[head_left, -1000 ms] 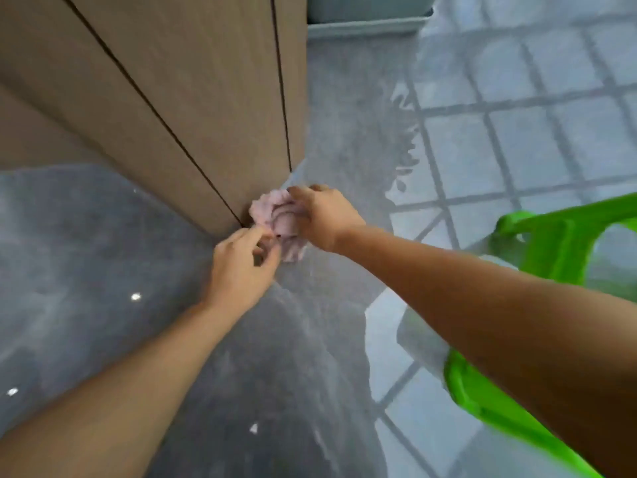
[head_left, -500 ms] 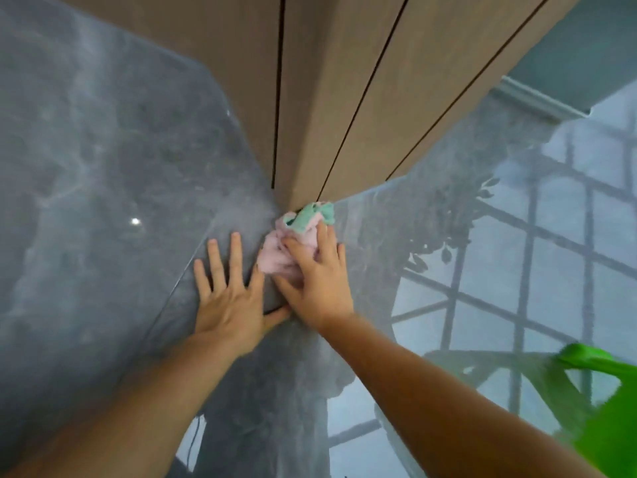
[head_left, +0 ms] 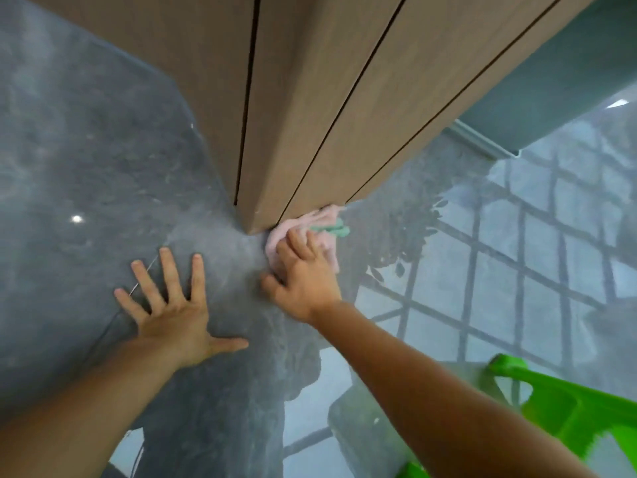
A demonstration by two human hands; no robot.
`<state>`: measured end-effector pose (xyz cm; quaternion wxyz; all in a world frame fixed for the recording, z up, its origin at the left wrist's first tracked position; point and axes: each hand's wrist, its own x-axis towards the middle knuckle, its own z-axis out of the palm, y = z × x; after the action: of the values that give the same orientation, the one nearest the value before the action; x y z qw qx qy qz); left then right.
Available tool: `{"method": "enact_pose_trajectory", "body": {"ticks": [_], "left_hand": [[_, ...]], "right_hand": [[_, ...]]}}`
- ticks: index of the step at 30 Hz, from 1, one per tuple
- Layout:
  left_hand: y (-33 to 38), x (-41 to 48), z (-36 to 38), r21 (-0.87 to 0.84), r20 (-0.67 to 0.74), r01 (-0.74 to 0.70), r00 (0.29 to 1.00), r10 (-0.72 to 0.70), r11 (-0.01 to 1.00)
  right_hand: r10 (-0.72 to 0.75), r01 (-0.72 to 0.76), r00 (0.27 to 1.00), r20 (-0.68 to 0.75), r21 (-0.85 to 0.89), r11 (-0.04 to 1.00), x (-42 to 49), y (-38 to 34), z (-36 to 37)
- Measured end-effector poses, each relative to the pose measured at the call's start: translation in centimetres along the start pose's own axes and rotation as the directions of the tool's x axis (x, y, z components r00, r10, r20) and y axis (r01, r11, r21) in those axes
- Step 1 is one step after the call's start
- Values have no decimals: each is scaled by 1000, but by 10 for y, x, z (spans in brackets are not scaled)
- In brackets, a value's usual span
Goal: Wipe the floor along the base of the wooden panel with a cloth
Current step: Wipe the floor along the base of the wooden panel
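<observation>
Stool: bright green plastic [head_left: 565, 419], smooth and angular, low at the near right, cut off by the frame edge.
Left hand: flat on the floor [head_left: 179, 315], palm down, fingers [head_left: 172, 270] spread wide, holding nothing.
Floor: glossy grey marble-look stone [head_left: 86, 160], mottled, mirroring a window grid at the right.
Right hand: pressed down [head_left: 303, 281], fingers curled over the cloth, pinning it to the floor.
Cloth: crumpled, soft pale pink with a green strip [head_left: 313, 229], lying on the floor against the panel's base, just right of its corner.
Panel: matte light wood [head_left: 310, 108], smooth, split by thin dark vertical grooves.
Writing: none legible.
</observation>
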<state>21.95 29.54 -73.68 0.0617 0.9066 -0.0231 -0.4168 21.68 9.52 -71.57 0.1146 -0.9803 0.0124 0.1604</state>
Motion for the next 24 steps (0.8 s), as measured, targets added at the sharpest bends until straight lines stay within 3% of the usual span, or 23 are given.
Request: {"method": "enact_pose_trajectory", "body": {"ticks": [3,6,7,9,11,12,14,15,18,21,24], "left_hand": [[2,-8,-7,-4,36,-2,999,2,1000],[3,-8,-8,11,50,-10,999,9,1000],[3,-8,-8,12,61,-14,998,14,1000],[5,-9,-9,8,69,-14,998,14,1000],[4,-9,-8,15,65,-13,998,12,1000],[3,-9,-7,21,65,-17,998,16,1000],[3,-9,-8,17,75,-21,997,20,1000],[3,-10,-9,8,74,-18,997,17,1000],[0,-10,-7,-3,54,-26,998,26,1000],[-3,-7,-4,-24,12,-45,999,45,999],[-5,-4,-1,-44,-27,-74,997,72,996]], "right_hand": [[-280,280,959,33,-3,960,-4,-16,16],[-336,342,939,66,-113,933,12,41,2],[-254,260,965,61,-141,955,18,68,-3],[50,-49,999,-1,-132,990,24,122,-16],[387,-388,922,-26,-12,922,26,155,-34],[484,-484,875,-2,20,875,28,159,-39],[521,-521,852,54,-5,854,29,136,-35],[457,-457,887,63,-20,889,27,110,-24],[87,-88,994,60,13,996,7,4,23],[-56,55,996,75,11,998,0,-37,37],[-192,195,981,38,-147,970,-4,-2,23]]}}
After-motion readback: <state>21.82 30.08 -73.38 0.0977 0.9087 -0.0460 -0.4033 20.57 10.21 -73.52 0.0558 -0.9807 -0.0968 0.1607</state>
